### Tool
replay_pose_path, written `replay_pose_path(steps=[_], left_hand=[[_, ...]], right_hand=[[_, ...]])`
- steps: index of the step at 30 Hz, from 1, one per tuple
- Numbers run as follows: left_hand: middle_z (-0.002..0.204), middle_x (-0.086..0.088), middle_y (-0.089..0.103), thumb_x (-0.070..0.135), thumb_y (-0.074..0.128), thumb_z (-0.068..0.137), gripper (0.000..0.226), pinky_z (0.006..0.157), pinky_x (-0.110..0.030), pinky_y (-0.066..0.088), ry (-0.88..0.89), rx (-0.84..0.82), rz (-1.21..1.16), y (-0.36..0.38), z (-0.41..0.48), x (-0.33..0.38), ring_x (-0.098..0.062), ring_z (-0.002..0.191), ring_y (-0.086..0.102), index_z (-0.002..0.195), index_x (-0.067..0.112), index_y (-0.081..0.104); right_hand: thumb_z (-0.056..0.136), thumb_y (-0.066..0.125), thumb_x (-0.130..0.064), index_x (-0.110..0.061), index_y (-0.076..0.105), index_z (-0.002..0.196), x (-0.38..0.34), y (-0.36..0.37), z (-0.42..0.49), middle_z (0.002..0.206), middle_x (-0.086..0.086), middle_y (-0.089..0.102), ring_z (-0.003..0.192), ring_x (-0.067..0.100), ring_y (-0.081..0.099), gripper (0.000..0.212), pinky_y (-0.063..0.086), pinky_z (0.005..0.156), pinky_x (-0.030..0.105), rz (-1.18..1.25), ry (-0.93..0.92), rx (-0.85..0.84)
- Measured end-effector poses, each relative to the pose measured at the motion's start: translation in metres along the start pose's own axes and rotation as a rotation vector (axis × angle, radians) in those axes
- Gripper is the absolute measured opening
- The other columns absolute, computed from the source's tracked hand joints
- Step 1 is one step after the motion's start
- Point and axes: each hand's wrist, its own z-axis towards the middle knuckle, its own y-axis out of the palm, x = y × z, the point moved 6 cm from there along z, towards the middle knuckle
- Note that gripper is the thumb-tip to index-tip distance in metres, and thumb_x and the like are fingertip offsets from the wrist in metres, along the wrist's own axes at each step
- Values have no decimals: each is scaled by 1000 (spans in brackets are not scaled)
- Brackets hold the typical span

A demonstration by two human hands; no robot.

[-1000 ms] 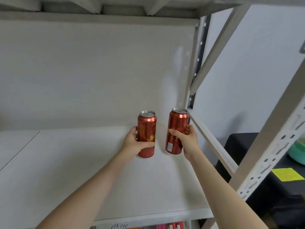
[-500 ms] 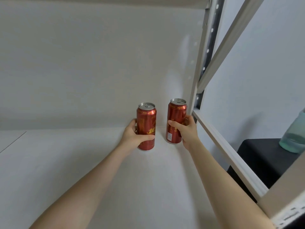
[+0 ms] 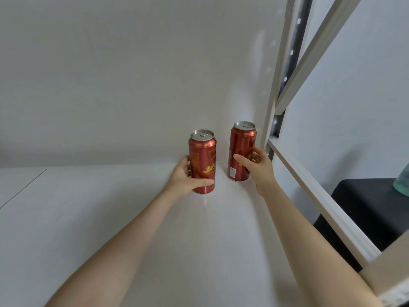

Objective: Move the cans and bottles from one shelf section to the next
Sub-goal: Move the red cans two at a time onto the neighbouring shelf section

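Two tall red cans with gold print stand upright on the white shelf board (image 3: 106, 218), near its back right corner. My left hand (image 3: 184, 180) grips the left can (image 3: 202, 156) around its lower half, thumb across the front. My right hand (image 3: 262, 171) is curled round the right can (image 3: 241, 142) from its right side, with the thumb in front and the fingers behind. The right can stands close to the back wall and the shelf's upright post (image 3: 278, 89). A small gap separates the two cans.
A slanted brace (image 3: 309, 56) and a side rail (image 3: 309, 191) close off the shelf's right end. Beyond them a black table (image 3: 365, 209) carries a teal container (image 3: 402, 182). A seam (image 3: 24, 187) marks the shelf board at the left.
Both cans have moved back and down and now stand on the shelf near the corner. My head has come closer and turned down. My right hand's hold looks looser than before.
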Motion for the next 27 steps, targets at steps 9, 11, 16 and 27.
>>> replay_pose_path(steps=[9,11,16,27], left_hand=[[111,-4,70,3,90,63,68,69,-16,55,15,-24,86,-11,-7,-11,-11,90,73,122,18,59],[111,-5,70,5,92,62,69,71,-18,56,18,-37,88,-7,-9,-11,-15,92,73,122,18,60],[110,-4,72,8,94,58,71,78,-26,58,30,-101,77,15,-25,-8,-17,95,73,119,23,61],[111,-10,70,-3,90,61,73,80,-27,58,5,-195,45,66,-61,1,-22,98,71,126,10,58]], right_hand=[[70,86,-43,-25,58,114,-1,-28,-57,106,-6,69,88,-2,65,56,45,70,19,-78,-17,187],[68,88,-43,-28,60,110,-4,-21,-66,101,-9,70,84,-6,67,52,47,70,18,-137,-33,111],[72,87,-37,-21,61,123,-10,-2,-84,112,-3,69,101,7,67,59,51,74,16,-144,-49,-72],[80,80,-13,-14,61,126,-32,-11,-124,115,8,70,102,18,70,49,57,86,32,16,-93,-186]])
